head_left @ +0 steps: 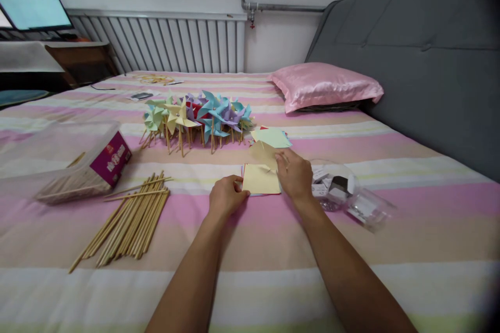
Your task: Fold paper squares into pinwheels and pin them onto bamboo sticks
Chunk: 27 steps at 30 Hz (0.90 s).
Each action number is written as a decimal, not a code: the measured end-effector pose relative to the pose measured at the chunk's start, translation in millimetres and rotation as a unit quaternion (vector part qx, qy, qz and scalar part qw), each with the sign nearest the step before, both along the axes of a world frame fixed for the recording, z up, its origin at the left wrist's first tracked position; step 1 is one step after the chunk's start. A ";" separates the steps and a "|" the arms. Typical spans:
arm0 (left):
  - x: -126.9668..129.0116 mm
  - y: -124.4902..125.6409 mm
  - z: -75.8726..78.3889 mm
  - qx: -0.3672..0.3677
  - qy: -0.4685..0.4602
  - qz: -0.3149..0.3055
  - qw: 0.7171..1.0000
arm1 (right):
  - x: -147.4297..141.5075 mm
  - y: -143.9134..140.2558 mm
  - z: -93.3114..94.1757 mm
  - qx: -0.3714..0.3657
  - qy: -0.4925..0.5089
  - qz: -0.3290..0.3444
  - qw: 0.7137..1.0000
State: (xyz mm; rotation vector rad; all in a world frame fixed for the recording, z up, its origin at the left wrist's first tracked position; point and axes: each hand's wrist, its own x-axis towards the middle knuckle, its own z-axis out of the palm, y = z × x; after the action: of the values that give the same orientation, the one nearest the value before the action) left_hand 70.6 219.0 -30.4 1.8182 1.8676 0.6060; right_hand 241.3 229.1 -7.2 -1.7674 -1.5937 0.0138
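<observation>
A small stack of square paper sheets (261, 181), pale yellow on top with red and purple edges showing beneath, lies on the bed. At its left edge my left hand (227, 195) is closed, with thumb and fingers holding the stack's side. My right hand (296, 174) pinches a pale yellow paper sheet (262, 153), tilted up above the back of the stack. Just behind that sheet lies another pile of paper squares (272, 137), light green on top. The right hand's fingertips are partly hidden by the hand.
Several paper pinwheels (213, 112) on sticks stand behind to the left. Wooden sticks (135, 223) lie in a bundle beside a clear plastic box (105, 166). Clear plastic packets (346, 190) sit to the right. A pink pillow (328, 86) rests near the grey headboard (414, 57).
</observation>
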 end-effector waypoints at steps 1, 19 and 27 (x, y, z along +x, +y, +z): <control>-0.1 0.0 -0.2 0.001 0.000 0.000 1.000 | -0.2 -1.2 0.7 0.022 0.013 -0.008 1.000; -19.9 6.9 -6.8 0.150 -0.102 0.101 0.978 | -32.1 -28.9 2.0 0.148 0.041 0.076 0.985; -43.9 -70.6 -15.9 0.296 -0.107 0.221 0.923 | -58.0 -120.3 -44.0 0.112 0.049 0.165 0.979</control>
State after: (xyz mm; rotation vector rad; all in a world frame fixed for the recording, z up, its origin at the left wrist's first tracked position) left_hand 26.7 148.4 -46.3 1.5451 2.0930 1.6098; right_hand 183.3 108.8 -51.2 -1.2977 -1.7257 0.0756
